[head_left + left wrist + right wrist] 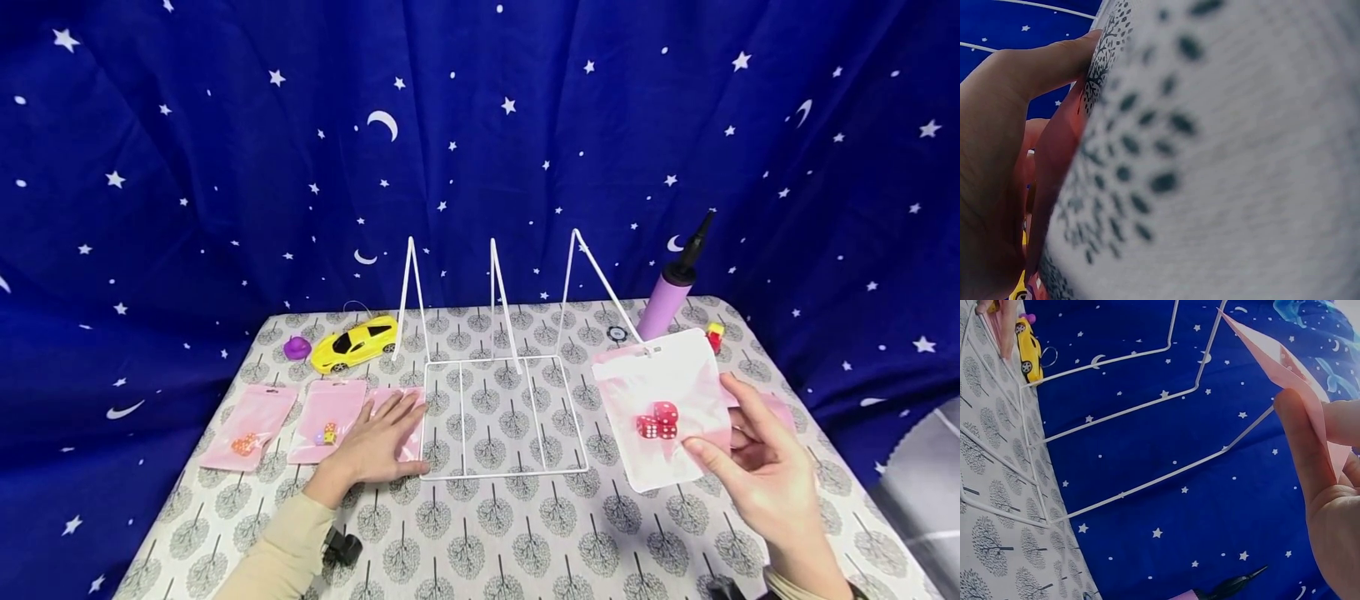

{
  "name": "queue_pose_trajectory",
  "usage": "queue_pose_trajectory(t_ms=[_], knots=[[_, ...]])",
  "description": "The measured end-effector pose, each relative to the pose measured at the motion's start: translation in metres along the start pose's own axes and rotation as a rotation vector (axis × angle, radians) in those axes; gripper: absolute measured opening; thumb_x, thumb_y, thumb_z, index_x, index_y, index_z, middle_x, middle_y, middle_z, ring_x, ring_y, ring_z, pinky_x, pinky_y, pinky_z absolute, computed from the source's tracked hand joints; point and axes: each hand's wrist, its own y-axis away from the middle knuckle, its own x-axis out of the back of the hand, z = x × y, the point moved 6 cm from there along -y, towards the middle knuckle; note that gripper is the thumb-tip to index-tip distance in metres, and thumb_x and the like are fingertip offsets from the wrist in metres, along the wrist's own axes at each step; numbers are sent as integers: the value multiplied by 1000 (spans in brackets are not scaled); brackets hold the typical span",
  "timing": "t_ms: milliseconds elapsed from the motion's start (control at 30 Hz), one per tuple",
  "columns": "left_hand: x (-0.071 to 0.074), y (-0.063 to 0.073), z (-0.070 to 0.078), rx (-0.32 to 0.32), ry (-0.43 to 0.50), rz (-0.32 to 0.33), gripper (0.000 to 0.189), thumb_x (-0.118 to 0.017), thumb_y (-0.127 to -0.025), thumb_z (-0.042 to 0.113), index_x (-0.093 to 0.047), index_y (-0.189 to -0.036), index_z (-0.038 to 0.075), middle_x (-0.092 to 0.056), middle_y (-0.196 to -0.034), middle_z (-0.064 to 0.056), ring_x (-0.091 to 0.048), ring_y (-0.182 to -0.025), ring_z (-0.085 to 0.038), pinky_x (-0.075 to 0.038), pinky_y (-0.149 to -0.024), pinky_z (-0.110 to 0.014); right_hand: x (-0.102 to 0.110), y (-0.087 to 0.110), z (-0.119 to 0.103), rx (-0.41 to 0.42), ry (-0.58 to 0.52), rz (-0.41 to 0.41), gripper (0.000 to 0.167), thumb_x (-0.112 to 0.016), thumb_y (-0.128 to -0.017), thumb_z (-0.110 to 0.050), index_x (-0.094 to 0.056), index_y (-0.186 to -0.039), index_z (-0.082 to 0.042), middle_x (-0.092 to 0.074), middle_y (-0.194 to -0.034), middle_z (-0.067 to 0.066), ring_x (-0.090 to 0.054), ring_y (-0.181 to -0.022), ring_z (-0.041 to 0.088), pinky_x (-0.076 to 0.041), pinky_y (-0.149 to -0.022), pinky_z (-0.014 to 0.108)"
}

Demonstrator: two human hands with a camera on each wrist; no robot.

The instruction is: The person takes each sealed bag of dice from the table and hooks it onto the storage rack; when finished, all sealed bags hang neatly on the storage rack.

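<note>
My right hand pinches the side of a pink zip bag between thumb and fingers, raised above the right of the table. Red dice show through its front. In the right wrist view this bag appears nearly edge-on in the hand. Fingers spread, my left hand rests on another pink bag beside the rack and hides most of it. To its left lie a pink bag with small coloured dice and a pink bag with orange dice.
A white wire rack with upright dividers stands mid-table. Behind the bags are a yellow toy car and a purple toy. A purple pump, a round chip and a small red-yellow toy are at back right.
</note>
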Motion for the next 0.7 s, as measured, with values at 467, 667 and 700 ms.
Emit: queue_pose_trajectory(t_ms=[467,667,700], knots=[[-1,2,-2,12,4,3,100,-45,-79,83,-22,-156,24,-14,-164,-2,-16,-150,-31,-8,-119,-63,-4,-19,69,-76,4,222,81,-50,-70,39,-38,-143,9,-71,-99,8,-73,-82,15,-59,-68,24],[-3,1,-3,12,10,2,100,-47,-78,82,-22,-156,24,-15,-164,-2,-17,-150,-32,-8,-119,-63,-4,-46,108,-156,84,339,78,-60,-75,30,-44,-144,0,-67,-101,4,-70,-77,11,-59,-68,20],[-3,1,-2,10,9,5,100,-47,-78,82,-23,-156,24,-15,-164,-2,-17,-149,-32,-9,-119,-63,-3,-51,114,-160,92,349,77,-62,-76,28,-44,-144,-1,-66,-103,4,-69,-77,11,-59,-69,19]])
